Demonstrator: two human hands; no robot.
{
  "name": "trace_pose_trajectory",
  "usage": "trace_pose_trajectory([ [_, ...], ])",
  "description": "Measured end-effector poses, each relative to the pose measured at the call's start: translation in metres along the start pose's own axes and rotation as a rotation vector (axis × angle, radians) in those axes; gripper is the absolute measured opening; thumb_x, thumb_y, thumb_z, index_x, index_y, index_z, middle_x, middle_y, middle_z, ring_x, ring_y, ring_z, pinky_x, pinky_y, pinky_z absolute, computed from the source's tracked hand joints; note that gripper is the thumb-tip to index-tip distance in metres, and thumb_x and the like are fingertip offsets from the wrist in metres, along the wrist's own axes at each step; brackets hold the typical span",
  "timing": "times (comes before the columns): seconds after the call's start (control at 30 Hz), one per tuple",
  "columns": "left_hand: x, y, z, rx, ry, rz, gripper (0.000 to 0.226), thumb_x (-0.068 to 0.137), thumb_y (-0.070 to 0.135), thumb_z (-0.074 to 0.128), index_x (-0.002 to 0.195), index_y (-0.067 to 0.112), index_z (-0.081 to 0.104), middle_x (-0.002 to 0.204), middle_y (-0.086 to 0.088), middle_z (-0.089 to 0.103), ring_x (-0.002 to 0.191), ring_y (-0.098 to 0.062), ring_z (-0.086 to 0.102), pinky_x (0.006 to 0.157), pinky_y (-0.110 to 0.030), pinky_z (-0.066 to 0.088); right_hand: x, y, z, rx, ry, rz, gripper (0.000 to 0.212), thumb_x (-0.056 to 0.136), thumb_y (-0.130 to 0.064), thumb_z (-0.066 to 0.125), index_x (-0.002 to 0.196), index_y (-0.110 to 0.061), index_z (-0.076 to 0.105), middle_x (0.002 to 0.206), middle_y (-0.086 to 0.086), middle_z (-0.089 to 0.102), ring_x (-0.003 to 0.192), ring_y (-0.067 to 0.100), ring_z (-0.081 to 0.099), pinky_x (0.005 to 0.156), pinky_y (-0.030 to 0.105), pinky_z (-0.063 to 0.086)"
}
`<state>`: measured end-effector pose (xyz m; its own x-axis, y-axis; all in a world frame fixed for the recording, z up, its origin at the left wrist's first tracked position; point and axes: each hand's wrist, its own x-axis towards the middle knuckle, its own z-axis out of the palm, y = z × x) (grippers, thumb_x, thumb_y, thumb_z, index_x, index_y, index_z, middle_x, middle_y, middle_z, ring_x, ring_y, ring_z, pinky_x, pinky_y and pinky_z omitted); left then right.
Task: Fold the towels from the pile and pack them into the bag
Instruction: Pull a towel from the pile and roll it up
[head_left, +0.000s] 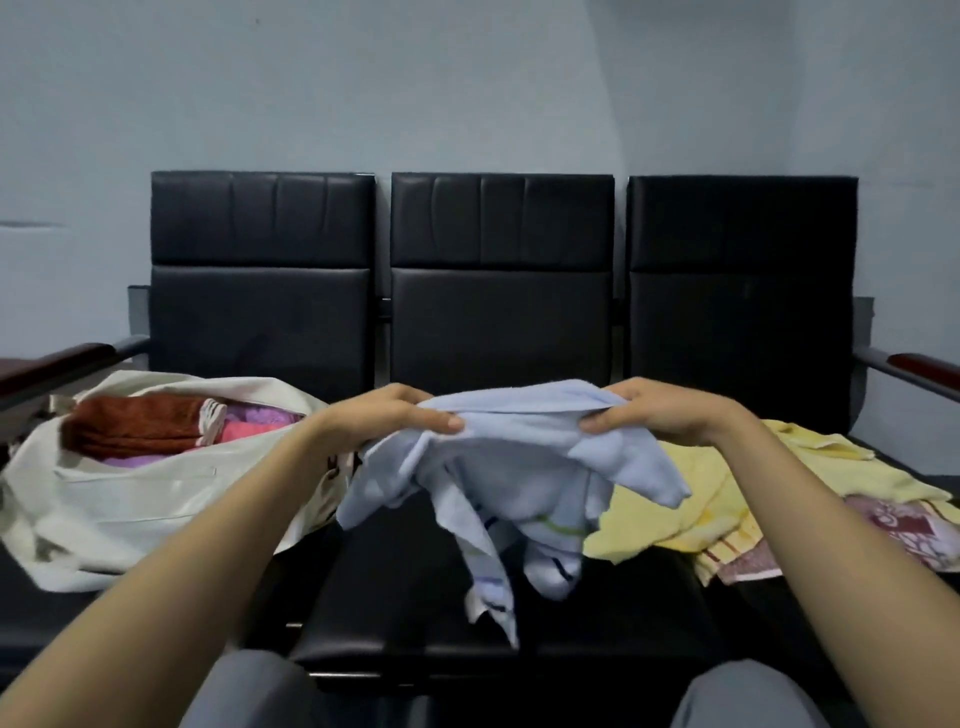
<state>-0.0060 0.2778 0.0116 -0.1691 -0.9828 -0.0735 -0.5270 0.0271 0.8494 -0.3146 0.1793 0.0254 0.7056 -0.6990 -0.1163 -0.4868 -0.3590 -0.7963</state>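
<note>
A crumpled light blue towel (519, 467) with striped ends hangs above the middle seat. My left hand (395, 415) grips its upper edge on the left, and my right hand (649, 410) grips the same edge on the right. The cream cloth bag (130, 493) lies open on the left seat with folded towels inside: a brown one (135, 423), a pink one (249, 431) and a purple one. On the right seat lies the pile: a yellow towel (691, 499) over a maroon patterned towel (904, 525).
All of it lies on a black three-seat bench (498, 312) against a pale wall. Wooden-topped armrests (52, 364) stand at both ends. My knees in grey trousers (249, 691) are at the bench's front edge.
</note>
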Motion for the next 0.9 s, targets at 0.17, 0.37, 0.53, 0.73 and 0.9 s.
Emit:
trace_pose_trajectory([
  [0.17,-0.005,0.031,-0.021,0.046,-0.056,-0.094,0.029,0.075,0.038,0.076,0.093,0.015,0.074,0.098,-0.012,0.073,0.089,-0.029,0.069,0.083,-0.040,0.054,-0.001,-0.015,-0.019,0.080,-0.024,0.046,0.050,0.070,-0.047,0.079,0.109,-0.016,0.072,0.112,0.014,0.070,0.107,0.032,0.065,0.099,0.051,0.048],
  [0.37,0.033,0.018,-0.032,0.529,0.130,-0.165,0.036,0.078,0.049,0.073,0.089,0.017,0.063,0.091,-0.003,0.068,0.087,-0.021,0.063,0.078,-0.037,0.050,0.034,-0.008,-0.004,-0.227,0.187,0.047,0.022,0.085,-0.031,0.068,0.103,-0.017,0.068,0.099,0.004,0.069,0.092,0.026,0.066,0.070,0.038,0.052],
  [0.53,0.055,-0.007,-0.027,0.648,0.732,0.349,0.031,0.089,0.044,0.058,0.097,0.015,0.055,0.090,-0.002,0.062,0.081,-0.023,0.056,0.072,-0.038,0.041,0.065,0.000,-0.001,-0.408,0.704,-0.239,0.021,0.088,-0.011,0.053,0.107,-0.018,0.059,0.100,0.006,0.059,0.090,0.028,0.057,0.076,0.043,0.048],
  [0.73,0.060,-0.070,0.003,0.513,0.481,0.301,0.036,0.082,0.054,0.062,0.102,0.025,0.064,0.086,0.014,0.063,0.089,-0.011,0.060,0.079,-0.029,0.042,0.069,0.046,0.018,-0.518,0.481,-0.161,0.014,0.090,-0.021,0.058,0.102,-0.027,0.060,0.100,0.000,0.061,0.093,0.021,0.058,0.080,0.039,0.048],
  [0.9,0.070,-0.128,0.032,0.324,-0.012,-0.116,0.048,0.076,0.057,0.070,0.106,0.020,0.066,0.107,0.007,0.068,0.105,-0.012,0.062,0.096,-0.030,0.047,0.074,0.100,0.044,-0.395,-0.053,0.105,0.018,0.083,-0.033,0.069,0.099,-0.025,0.066,0.101,-0.002,0.067,0.097,0.018,0.063,0.080,0.031,0.051],
])
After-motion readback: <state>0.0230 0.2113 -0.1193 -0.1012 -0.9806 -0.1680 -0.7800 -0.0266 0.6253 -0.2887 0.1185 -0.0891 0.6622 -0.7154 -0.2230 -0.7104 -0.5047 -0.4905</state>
